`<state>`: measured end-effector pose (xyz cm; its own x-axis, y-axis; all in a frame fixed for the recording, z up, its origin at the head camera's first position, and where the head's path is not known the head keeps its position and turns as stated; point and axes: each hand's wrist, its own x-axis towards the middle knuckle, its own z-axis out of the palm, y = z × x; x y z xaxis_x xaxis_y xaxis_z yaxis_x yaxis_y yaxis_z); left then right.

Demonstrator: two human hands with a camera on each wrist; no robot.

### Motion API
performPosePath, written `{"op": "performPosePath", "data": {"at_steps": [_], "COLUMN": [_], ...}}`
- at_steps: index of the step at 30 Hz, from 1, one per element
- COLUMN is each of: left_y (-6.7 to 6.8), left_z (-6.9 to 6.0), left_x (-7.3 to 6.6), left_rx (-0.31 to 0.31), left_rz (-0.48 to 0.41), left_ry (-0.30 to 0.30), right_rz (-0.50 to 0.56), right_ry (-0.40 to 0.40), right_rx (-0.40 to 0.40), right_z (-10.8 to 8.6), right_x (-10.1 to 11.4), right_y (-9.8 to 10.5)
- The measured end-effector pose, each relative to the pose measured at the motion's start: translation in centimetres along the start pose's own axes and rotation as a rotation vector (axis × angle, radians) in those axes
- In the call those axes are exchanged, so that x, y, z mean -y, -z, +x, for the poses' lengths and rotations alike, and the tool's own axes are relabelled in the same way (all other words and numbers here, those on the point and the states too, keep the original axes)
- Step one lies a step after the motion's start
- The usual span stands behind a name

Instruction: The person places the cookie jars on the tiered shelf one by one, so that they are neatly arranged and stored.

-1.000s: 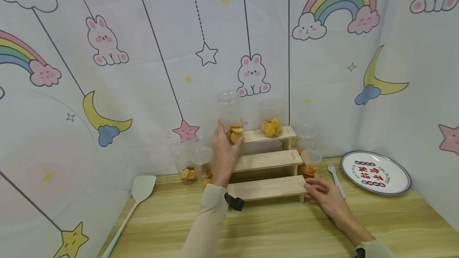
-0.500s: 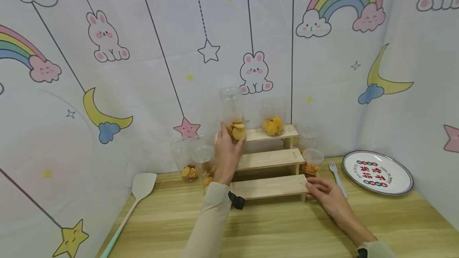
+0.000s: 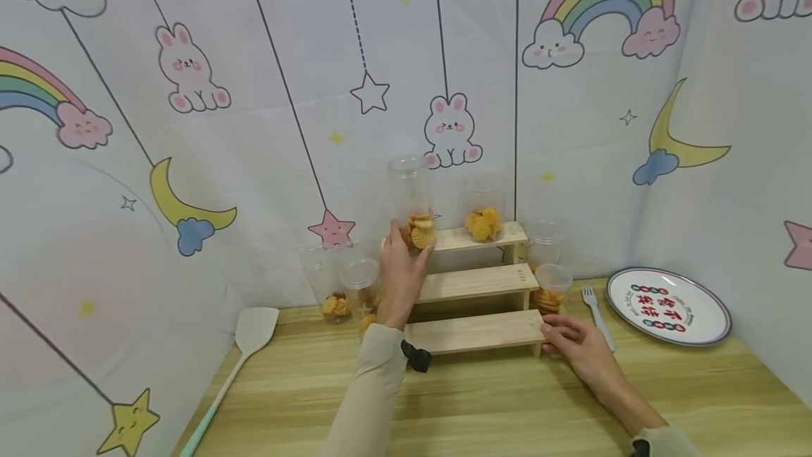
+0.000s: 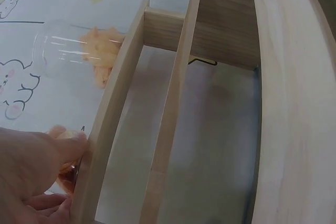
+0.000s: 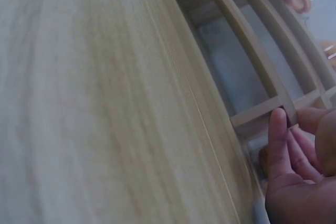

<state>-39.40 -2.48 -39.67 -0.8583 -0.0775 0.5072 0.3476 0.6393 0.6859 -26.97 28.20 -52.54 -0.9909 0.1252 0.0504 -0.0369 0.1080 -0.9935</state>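
On the left end of the top step of a three-tier wooden stand [image 3: 476, 333], a tall clear jar [image 3: 409, 189] with round crackers at its bottom stands upright. My left hand [image 3: 401, 277] holds this jar low down, thumb on the right side and fingers on the left. In the left wrist view the hand [image 4: 31, 169] partly hides the jar. My right hand [image 3: 580, 351] pinches the right end of the bottom step. The right wrist view shows the thumb and fingers of that hand [image 5: 299, 177] at the step's corner. Another clear jar [image 3: 483, 206] with orange-yellow snacks stands farther right on the top step.
Two snack jars [image 3: 323, 281] stand left of the stand, one partly behind my left arm. Two more jars [image 3: 553, 288] are at its right. A fork [image 3: 596, 316] and a printed plate [image 3: 667, 305] lie farther right. A long-handled spatula [image 3: 254, 333] lies at left.
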Motion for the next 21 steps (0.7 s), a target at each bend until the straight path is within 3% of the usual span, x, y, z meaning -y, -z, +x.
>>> {"op": "performPosePath", "data": {"at_steps": [5, 8, 12, 16, 18, 21], "left_y": [1.4, 3.2, 6.2, 8.8, 9.9, 10.9], "left_z": [-0.7, -1.9, -3.7, -4.5, -4.8, -5.2], "left_x": [0.0, -0.2, 0.3, 1.9, 3.1, 5.2], "left_rx": [0.077, 0.076, -0.023, -0.163, -0.212, -0.231], "left_rz": [-0.056, -0.138, -0.230, -0.235, -0.230, -0.218], "left_ry": [0.039, 0.013, -0.123, -0.248, -0.273, -0.242], "right_rz": [-0.001, -0.005, -0.016, -0.030, -0.030, -0.030], "right_ry": [-0.003, -0.005, 0.000, 0.006, 0.009, 0.011], "right_rx": [0.003, 0.012, 0.019, 0.020, 0.020, 0.025], "right_z": [0.0, 0.0, 0.0, -0.1, -0.1, -0.2], "right_x": [-0.1, -0.1, -0.1, 0.0, 0.0, 0.0], "right_y": [-0.1, 0.0, 0.0, 0.1, 0.1, 0.0]}}
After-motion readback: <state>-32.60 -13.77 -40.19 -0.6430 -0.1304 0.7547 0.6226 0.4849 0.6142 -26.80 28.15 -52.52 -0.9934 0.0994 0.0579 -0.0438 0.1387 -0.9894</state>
